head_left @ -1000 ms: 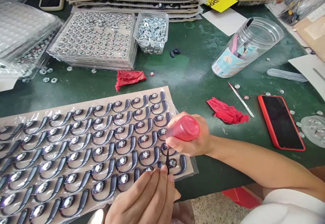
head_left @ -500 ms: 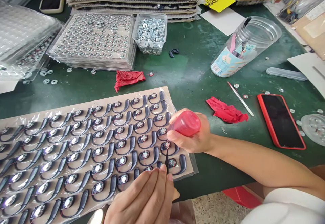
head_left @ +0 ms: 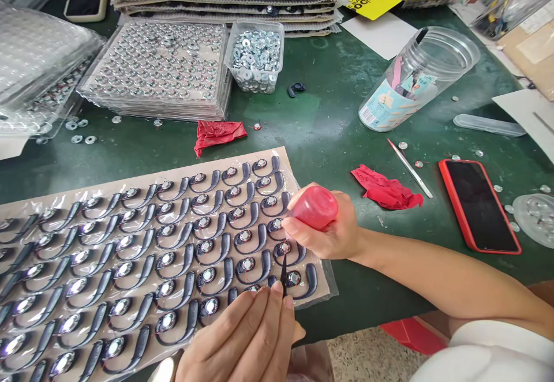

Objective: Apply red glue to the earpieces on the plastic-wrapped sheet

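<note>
My right hand (head_left: 341, 235) is wrapped round a red squeeze bottle (head_left: 318, 206), held base up and tilted over the right end of a sheet of parts. The bottle's tip is hidden by the fingers. From below, my left hand (head_left: 246, 336) pinches dark pointed tweezers (head_left: 284, 275). Their point is at a round silver piece with red wire (head_left: 283, 248), seated in a black curved ear-hook housing (head_left: 298, 253). Rows of similar housings with silver pieces lie on the film-covered cardboard sheet (head_left: 259, 156). My left hand covers part of its front rows.
Behind the sheet stand a tray stack (head_left: 160, 111), a tub of washers (head_left: 255, 82) and layered cardboard (head_left: 225, 1). Red cloths (head_left: 387, 188), a thin pen-like tool (head_left: 409, 168), a red-cased phone (head_left: 480, 206) and a leaning clear jar (head_left: 402, 99) are to the right.
The red bottle has shifted slightly left in my right hand, and its side looks a little more dented. The tweezers stay at the same housing.
</note>
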Motion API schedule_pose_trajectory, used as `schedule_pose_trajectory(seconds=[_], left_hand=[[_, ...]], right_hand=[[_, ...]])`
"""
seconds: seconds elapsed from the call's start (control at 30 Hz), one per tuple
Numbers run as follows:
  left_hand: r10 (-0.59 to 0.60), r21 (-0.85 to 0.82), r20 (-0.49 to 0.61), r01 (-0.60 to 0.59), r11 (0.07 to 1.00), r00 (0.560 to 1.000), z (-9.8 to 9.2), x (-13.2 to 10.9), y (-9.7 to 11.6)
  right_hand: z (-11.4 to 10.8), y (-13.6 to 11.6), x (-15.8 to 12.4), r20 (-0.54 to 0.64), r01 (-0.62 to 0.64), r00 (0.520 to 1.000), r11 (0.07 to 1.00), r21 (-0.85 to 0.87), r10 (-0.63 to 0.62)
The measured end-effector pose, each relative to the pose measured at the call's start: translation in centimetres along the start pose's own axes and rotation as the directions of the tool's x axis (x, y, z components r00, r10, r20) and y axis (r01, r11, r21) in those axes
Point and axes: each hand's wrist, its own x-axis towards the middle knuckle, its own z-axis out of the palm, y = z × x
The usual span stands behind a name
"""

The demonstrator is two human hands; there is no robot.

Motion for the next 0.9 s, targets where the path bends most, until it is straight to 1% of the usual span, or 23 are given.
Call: schedule_pose_trajectory(seconds=[0.1,0.2,0.3,0.37,0.43,0.5,0.6,0.7,0.8,0.9], left_hand=[[-0.045,-0.043,0.013,0.045,0.998,0.999,-0.2,-0.1,0.2],[-0.129,-0.125,0.032,0.132,0.983,0.991,-0.5,-0.1,0.4],[-0.183,-0.197,0.02,0.184,0.963,0.983,-0.8,0.4,0.1],[-0.217,-0.236,0.033,0.218,0.947,0.976,-1.2,0.8,-0.3],[-0.233,-0.278,0.099,0.252,0.927,0.967,-1.6,1.3,-0.8],[-0.208,-0.317,0.141,0.243,0.917,0.968,-1.9,1.7,-1.4],[-0.198,-0.35,0.12,0.228,0.909,0.973,-2.0,2.1,-2.1],[-0.247,-0.39,0.098,0.266,0.882,0.964,-1.7,2.5,-2.6],[-0.314,-0.438,0.104,0.327,0.837,0.944,-1.6,2.7,-3.0],[-0.383,-0.446,0.119,0.394,0.804,0.916,-1.5,2.7,-3.4]], right_hand=[[-0.4,-0.2,0.0,0.042,-0.08,0.996,0.997,-0.012,0.081],[-0.6,-0.2,0.0,0.056,-0.091,0.994,0.995,-0.03,0.093],[-0.6,-0.3,0.0,0.057,-0.076,0.995,0.997,-0.014,0.077],[-0.6,-0.3,0.0,0.05,-0.073,0.996,0.997,0.013,0.072],[-0.5,-0.3,0.0,0.042,-0.064,0.997,0.997,0.033,0.062],[-0.5,-0.3,-0.1,0.037,-0.047,0.998,0.998,0.035,0.046],[-0.4,-0.1,-0.2,0.025,-0.028,0.999,0.999,0.018,0.027],[-0.3,0.0,-0.4,0.014,-0.007,1.0,1.0,0.009,0.007],[-0.2,0.1,-0.5,0.03,0.036,0.999,0.999,0.008,-0.036],[0.1,0.3,-0.6,0.025,0.092,0.995,0.996,0.011,-0.092]])
